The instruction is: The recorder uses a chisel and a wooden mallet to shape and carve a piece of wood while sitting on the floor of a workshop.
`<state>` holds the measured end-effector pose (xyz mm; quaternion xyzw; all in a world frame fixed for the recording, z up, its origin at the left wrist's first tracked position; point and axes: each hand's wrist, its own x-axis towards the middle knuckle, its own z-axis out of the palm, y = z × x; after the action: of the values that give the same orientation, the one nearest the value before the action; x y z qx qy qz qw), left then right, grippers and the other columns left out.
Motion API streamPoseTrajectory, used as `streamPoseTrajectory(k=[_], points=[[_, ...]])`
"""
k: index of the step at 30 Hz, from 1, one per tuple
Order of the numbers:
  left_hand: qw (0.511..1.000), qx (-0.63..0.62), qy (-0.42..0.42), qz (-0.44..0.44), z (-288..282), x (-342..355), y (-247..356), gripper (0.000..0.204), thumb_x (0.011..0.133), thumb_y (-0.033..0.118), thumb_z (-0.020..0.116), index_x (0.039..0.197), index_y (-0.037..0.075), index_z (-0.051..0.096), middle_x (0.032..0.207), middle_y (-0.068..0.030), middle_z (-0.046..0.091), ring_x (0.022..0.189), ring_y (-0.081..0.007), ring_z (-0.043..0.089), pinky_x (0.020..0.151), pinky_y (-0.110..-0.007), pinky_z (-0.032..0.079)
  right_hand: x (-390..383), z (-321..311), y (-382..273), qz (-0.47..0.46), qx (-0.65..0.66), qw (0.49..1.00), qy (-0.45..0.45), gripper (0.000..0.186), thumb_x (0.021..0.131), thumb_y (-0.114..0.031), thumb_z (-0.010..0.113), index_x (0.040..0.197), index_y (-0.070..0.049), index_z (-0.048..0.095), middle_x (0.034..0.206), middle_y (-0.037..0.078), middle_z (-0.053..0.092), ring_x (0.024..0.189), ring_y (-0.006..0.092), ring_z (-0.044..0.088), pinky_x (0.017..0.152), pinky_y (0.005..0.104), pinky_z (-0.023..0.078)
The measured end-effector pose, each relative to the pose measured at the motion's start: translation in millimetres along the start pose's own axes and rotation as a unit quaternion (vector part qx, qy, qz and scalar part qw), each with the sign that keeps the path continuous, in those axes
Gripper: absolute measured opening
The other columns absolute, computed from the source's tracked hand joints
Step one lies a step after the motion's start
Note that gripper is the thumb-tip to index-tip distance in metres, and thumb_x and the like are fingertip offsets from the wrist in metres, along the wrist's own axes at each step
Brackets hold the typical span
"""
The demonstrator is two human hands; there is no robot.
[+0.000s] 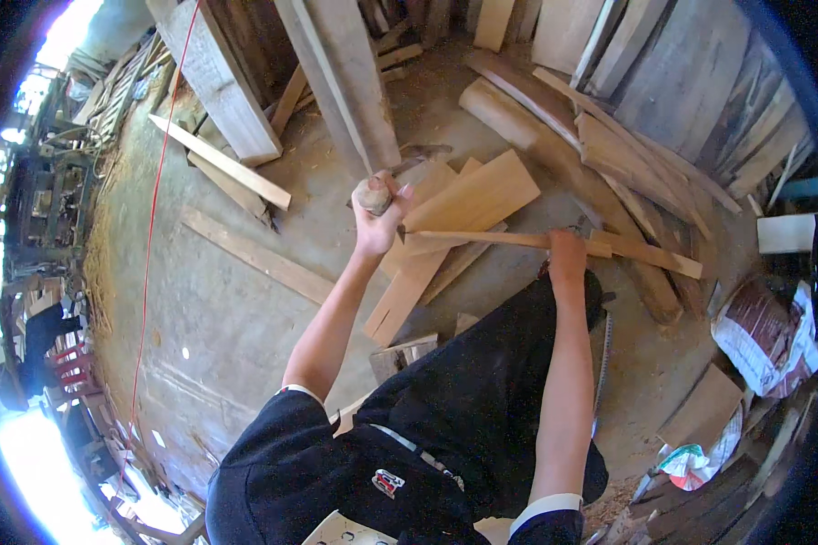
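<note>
My left hand (381, 222) is closed around a wooden tool handle with a round end (374, 194) pointing up. Just beyond it lies a dark, curved piece (424, 152); whether it belongs to the handle I cannot tell. My right hand (568, 254) grips a narrow wooden strip (491, 237) near its right part. The strip runs leftward, its tip close to my left wrist. Below the strip, several flat boards lie crossed on the floor, a wide light-brown board (474, 193) on top and a board with a dark slit (404, 300) beneath.
Tall planks (345, 82) lean at the back. Logs and boards (554, 145) lie at the far right, near a torn sack (765, 336). A long plank (254, 254) rests on the floor at left. A red cord (145, 272) crosses the left side.
</note>
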<state>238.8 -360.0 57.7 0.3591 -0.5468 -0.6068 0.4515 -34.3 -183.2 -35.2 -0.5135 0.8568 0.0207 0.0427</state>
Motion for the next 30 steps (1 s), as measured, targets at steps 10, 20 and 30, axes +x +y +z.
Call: streamPoseTrajectory(k=[10, 20, 30], points=[[1.000, 0.001, 0.023, -0.015, -10, -13, -3, 0.025, 0.079, 0.008, 0.066, 0.068, 0.007, 0.044, 0.062, 0.0021, 0.044, 0.055, -0.0060, 0.042, 0.048, -0.023, 0.033, -5, -18, -1, -0.060, 0.083, 0.990, 0.101, 0.024, 0.075, 0.001, 0.058, 0.097, -0.005, 0.067, 0.090, 0.018, 0.063, 0.085, 0.0337, 0.060, 0.080, 0.0408, 0.048], [0.999, 0.020, 0.013, 0.037, -12, -7, -7, 0.026, 0.079, 0.005, 0.063, 0.066, 0.007, 0.040, 0.060, 0.0028, 0.040, 0.054, -0.0061, 0.035, 0.048, -0.024, 0.031, 3, -21, -7, -0.045, 0.023, 0.998, 0.045, 0.018, 0.076, -0.004, 0.056, 0.090, -0.005, 0.067, 0.083, 0.018, 0.062, 0.084, 0.0343, 0.061, 0.071, 0.0427, 0.049], [1.000, -0.004, 0.004, -0.012, -8, -3, -4, 0.022, 0.080, 0.006, 0.064, 0.070, 0.006, 0.044, 0.062, 0.0046, 0.039, 0.058, -0.0057, 0.038, 0.051, -0.023, 0.032, -5, 0, 10, -0.072, 0.067, 0.987, 0.130, 0.012, 0.076, -0.005, 0.056, 0.083, -0.005, 0.066, 0.081, 0.016, 0.061, 0.082, 0.0338, 0.061, 0.071, 0.0431, 0.048]])
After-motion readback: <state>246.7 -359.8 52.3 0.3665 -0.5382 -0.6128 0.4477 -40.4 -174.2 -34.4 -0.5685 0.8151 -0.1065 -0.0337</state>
